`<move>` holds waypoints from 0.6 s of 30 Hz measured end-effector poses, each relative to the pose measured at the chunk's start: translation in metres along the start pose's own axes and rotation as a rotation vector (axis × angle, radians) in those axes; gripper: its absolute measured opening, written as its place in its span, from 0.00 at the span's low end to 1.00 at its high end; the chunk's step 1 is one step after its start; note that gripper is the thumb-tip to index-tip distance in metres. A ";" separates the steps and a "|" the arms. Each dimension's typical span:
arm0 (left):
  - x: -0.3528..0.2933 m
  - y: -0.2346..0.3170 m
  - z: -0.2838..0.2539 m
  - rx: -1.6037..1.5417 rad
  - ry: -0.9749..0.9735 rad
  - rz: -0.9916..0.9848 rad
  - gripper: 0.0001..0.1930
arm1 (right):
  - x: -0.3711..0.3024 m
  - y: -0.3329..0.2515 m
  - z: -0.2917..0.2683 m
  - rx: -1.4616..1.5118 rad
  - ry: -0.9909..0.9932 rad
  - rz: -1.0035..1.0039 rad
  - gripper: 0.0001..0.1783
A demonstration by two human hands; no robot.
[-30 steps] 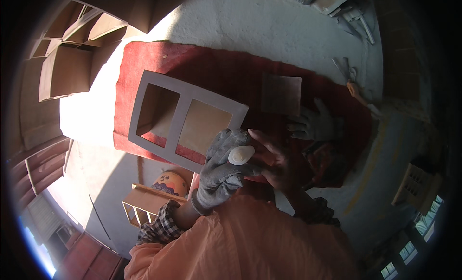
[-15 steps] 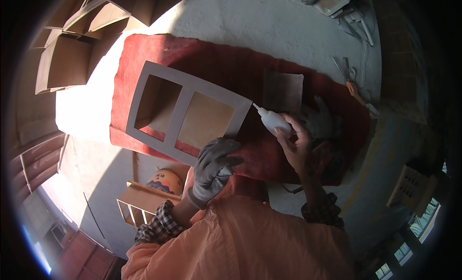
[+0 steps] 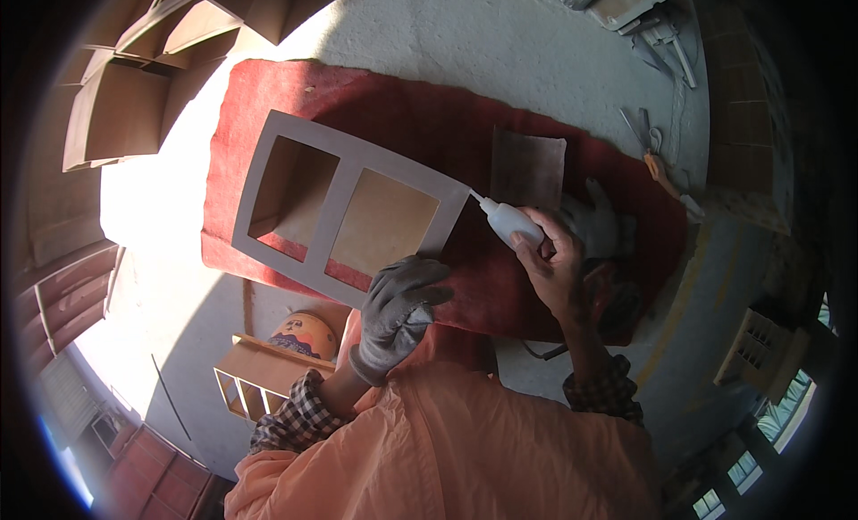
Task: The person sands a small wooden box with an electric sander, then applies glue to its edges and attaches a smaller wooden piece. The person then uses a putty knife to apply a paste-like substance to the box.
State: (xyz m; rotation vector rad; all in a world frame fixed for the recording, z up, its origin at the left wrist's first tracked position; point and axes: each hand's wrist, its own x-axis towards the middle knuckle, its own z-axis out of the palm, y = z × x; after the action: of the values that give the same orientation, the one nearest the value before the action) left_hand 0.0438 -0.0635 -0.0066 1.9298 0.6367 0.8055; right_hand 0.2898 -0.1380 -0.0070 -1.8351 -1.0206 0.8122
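My bare right hand [image 3: 556, 268] is closed round a small white squeeze bottle [image 3: 514, 225]. The bottle's thin nozzle reaches the right corner of a wooden box frame [image 3: 315, 211], which has a pale grey face and two rectangular openings. My left hand [image 3: 398, 305], in a grey work glove, is at the frame's near edge with its fingers curled. A pale patch shows by those fingers; whether it is a held piece or part of the glove is unclear. Under the frame lies a red cloth [image 3: 357, 91].
A brownish square sheet [image 3: 527, 167] and an empty grey glove [image 3: 594, 225] lie on the cloth's right side. Orange-handled scissors [image 3: 657, 171] are beyond it. Wooden compartments [image 3: 116, 118] stand at far left. A small wooden rack [image 3: 259, 372] and a round orange object [image 3: 306, 334] are near left.
The bottle and my right hand have barely shifted, with the nozzle still at the frame's corner. My left hand and the frame look nearly the same.
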 end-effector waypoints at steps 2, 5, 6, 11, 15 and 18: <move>0.000 0.000 0.000 -0.001 -0.002 -0.001 0.14 | 0.001 0.000 -0.001 -0.021 0.001 -0.009 0.17; 0.001 0.001 0.000 0.003 -0.006 -0.004 0.14 | 0.000 0.002 0.000 -0.008 0.009 -0.018 0.17; 0.001 0.001 0.000 0.002 -0.007 -0.004 0.14 | 0.000 0.003 0.000 0.004 0.013 -0.020 0.17; 0.001 0.000 -0.001 0.008 -0.014 0.000 0.14 | 0.002 -0.001 0.000 0.014 0.000 0.005 0.17; 0.001 0.000 -0.001 0.009 -0.018 0.004 0.14 | 0.004 -0.003 -0.002 -0.041 -0.009 -0.006 0.17; 0.002 0.001 -0.001 0.004 -0.017 0.001 0.14 | 0.003 0.001 -0.002 -0.047 -0.011 -0.019 0.17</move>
State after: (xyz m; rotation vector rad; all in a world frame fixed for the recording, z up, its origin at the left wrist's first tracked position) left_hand 0.0440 -0.0619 -0.0052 1.9390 0.6273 0.7885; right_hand 0.2928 -0.1361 -0.0074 -1.8599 -1.0712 0.7939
